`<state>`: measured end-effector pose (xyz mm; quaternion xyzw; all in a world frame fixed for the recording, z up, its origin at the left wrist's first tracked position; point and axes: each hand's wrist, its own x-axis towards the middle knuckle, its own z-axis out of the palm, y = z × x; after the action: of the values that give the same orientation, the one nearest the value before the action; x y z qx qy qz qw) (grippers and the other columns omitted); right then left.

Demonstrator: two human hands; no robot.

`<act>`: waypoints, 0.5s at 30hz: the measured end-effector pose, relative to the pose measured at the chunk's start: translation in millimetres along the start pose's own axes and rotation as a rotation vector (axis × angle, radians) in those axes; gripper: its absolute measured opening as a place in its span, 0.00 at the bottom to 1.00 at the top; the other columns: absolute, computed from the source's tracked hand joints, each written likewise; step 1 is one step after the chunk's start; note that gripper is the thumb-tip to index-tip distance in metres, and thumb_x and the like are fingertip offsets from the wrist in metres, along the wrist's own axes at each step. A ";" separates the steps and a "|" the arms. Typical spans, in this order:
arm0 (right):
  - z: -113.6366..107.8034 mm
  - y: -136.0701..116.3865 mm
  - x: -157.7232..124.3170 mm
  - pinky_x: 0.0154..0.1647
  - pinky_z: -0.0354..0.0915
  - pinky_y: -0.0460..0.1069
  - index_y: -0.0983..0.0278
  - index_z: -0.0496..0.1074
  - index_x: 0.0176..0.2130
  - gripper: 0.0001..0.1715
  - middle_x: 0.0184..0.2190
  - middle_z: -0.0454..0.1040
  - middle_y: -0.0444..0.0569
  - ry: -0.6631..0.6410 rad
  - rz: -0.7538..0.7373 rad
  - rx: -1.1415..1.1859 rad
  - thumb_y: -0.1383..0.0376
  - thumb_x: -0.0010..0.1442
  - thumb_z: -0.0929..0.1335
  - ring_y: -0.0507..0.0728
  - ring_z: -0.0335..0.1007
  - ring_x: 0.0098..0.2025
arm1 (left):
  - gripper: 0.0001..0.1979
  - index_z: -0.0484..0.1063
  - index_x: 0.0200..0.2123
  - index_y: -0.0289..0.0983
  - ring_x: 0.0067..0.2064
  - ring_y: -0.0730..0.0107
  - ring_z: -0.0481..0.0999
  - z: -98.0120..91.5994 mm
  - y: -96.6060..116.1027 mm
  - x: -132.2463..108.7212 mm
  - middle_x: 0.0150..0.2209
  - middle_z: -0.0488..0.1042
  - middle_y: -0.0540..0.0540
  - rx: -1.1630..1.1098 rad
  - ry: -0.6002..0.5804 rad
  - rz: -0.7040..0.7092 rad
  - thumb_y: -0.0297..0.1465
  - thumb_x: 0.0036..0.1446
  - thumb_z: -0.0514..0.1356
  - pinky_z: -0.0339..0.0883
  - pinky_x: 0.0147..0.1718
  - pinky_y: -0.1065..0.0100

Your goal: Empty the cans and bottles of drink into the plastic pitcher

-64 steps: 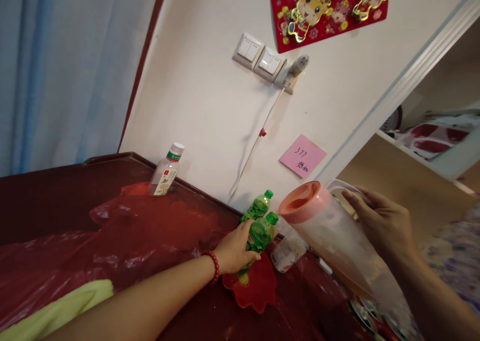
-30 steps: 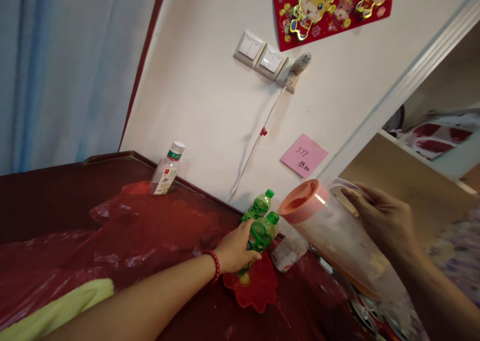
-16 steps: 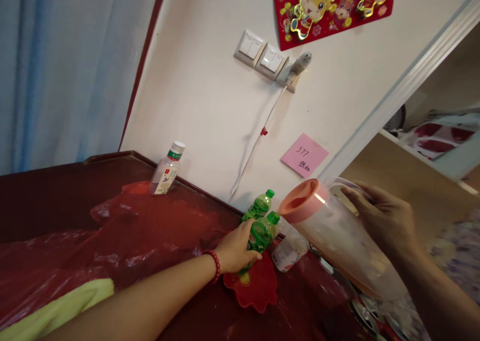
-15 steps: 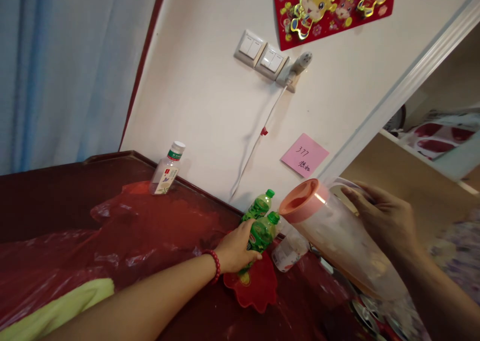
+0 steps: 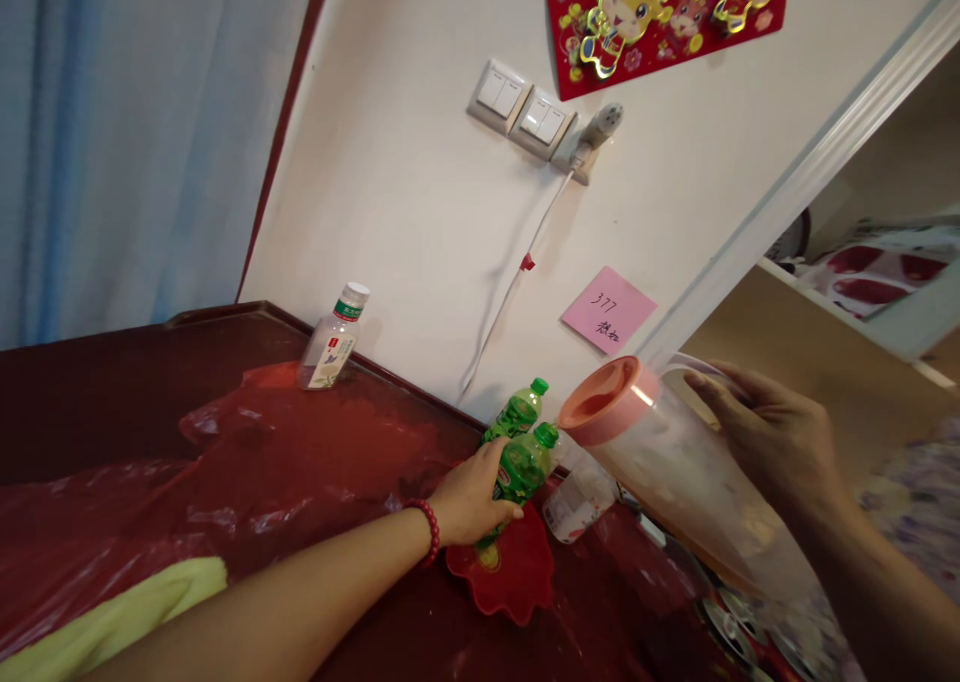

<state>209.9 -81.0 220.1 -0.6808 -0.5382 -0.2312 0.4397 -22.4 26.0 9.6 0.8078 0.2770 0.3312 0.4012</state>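
Observation:
My left hand (image 5: 472,497), with a red bead bracelet at the wrist, is wrapped round a green plastic bottle (image 5: 525,469). The bottle stands over a red scalloped dish (image 5: 517,577); whether its base touches the dish is hidden. By its handle, my right hand (image 5: 772,432) grips a clear pitcher (image 5: 690,472) with an orange lid (image 5: 600,400). The pitcher is tilted to the left, its lid close to the green bottle's cap. Behind the held bottle stands a second green bottle (image 5: 517,412). A clear container with a printed label (image 5: 577,505) sits just right of the dish.
A clear bottle with a white cap (image 5: 330,337) stands by the wall at left. Red plastic film (image 5: 300,452) covers part of the dark table, and a yellow cloth (image 5: 127,617) lies front left. Cans (image 5: 727,632) stand at lower right. A white cord (image 5: 495,322) hangs down the wall.

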 end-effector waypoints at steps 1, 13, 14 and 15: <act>-0.2 -0.1 0.0 0.26 0.59 0.48 0.59 0.82 0.49 0.38 0.32 0.76 0.47 0.000 0.012 0.003 0.36 0.53 0.71 0.55 0.65 0.27 | 0.45 0.55 0.67 0.38 0.65 0.46 0.67 -0.2 0.2 0.0 0.66 0.63 0.35 -0.001 0.000 0.001 0.31 0.49 0.71 0.61 0.64 0.52; -0.9 2.4 0.2 0.25 0.59 0.48 0.60 0.82 0.48 0.39 0.32 0.76 0.48 0.008 0.003 0.022 0.35 0.52 0.71 0.56 0.64 0.26 | 0.45 0.53 0.68 0.38 0.66 0.45 0.66 0.4 -0.7 0.0 0.68 0.61 0.35 0.010 -0.013 -0.013 0.32 0.50 0.70 0.60 0.64 0.51; -1.3 2.5 0.1 0.24 0.58 0.47 0.60 0.82 0.48 0.39 0.32 0.76 0.48 0.010 0.000 0.022 0.35 0.52 0.71 0.56 0.64 0.25 | 0.45 0.53 0.68 0.38 0.66 0.45 0.66 0.4 -0.9 -0.1 0.68 0.61 0.35 0.012 -0.015 -0.017 0.32 0.50 0.70 0.60 0.64 0.51; -1.8 2.6 0.1 0.24 0.58 0.47 0.60 0.82 0.48 0.38 0.32 0.76 0.47 0.013 -0.005 0.023 0.36 0.52 0.71 0.55 0.64 0.25 | 0.45 0.53 0.68 0.38 0.66 0.45 0.66 0.4 -1.1 -0.2 0.68 0.61 0.35 0.014 -0.016 -0.019 0.32 0.50 0.70 0.60 0.64 0.51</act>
<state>212.6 -82.5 220.2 -0.6729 -0.5395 -0.2305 0.4505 -22.4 26.2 8.4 0.8106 0.2836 0.3190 0.4009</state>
